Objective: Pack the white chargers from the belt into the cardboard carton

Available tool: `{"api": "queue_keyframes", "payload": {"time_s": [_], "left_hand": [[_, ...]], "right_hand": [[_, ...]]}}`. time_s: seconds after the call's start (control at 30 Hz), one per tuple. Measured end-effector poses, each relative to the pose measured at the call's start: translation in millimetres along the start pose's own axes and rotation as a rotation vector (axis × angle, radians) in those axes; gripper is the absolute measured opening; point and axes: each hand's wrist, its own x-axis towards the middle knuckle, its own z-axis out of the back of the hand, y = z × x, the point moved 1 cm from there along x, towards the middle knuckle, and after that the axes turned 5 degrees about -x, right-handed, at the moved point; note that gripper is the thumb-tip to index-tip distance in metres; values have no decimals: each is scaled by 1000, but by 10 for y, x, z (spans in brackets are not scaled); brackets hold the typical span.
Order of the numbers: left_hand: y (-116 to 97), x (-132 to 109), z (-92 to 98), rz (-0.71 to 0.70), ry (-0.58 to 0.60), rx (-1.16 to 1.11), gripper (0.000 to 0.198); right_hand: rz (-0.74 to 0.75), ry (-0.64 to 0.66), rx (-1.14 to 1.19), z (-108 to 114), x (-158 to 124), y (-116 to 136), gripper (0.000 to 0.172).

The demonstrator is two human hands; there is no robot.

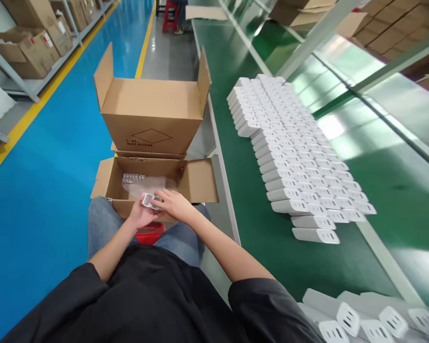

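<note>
Both hands meet over the near edge of an open cardboard box (128, 206) between my knees. My left hand (141, 215) is closed around small white rounded-square plastic pieces (148, 200) with grey faces. From the right, my right hand (173, 204) presses its fingers onto the same pieces; whether it grips one separately is hard to tell. Inside the box, several small pieces (132, 178) stand in rows at the back left. Beside them lies a translucent plastic sheet or bag (152, 185), partly covered by my hands.
A taller open carton (143, 131) stands behind the box. On the green bench (250, 205) to my right lie many white slotted housings (289, 157) in tight rows, with more housings (364, 319) nearer me. Shelves with cartons (28, 52) line the left. A red stool (170, 16) stands far ahead.
</note>
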Motion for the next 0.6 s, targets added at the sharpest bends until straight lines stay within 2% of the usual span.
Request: {"api": "queue_keyframes", "payload": {"time_s": [0.1, 0.17, 0.23, 0.3, 0.4, 0.5, 0.6], "left_hand": [[126, -138, 320, 117, 21, -70, 34], [140, -167, 533, 175, 22, -54, 43], [73, -145, 769, 158, -54, 21, 55], [-84, -94, 1041, 30, -210, 200, 61], [-439, 7, 1478, -179, -430, 497, 54], [-828, 234, 1875, -211, -538, 659, 44], [-1153, 746, 2176, -183, -581, 861, 34]], "right_hand": [[70, 94, 37, -272, 138, 176, 32], [78, 135, 80, -465, 260, 243, 29], [45, 175, 136, -669, 406, 240, 31], [-54, 214, 203, -895, 558, 147, 36], [-324, 266, 310, -1309, 765, -160, 47], [-598, 351, 375, -1831, 946, -558, 52], [-718, 437, 392, -2409, 1127, -886, 53]]}}
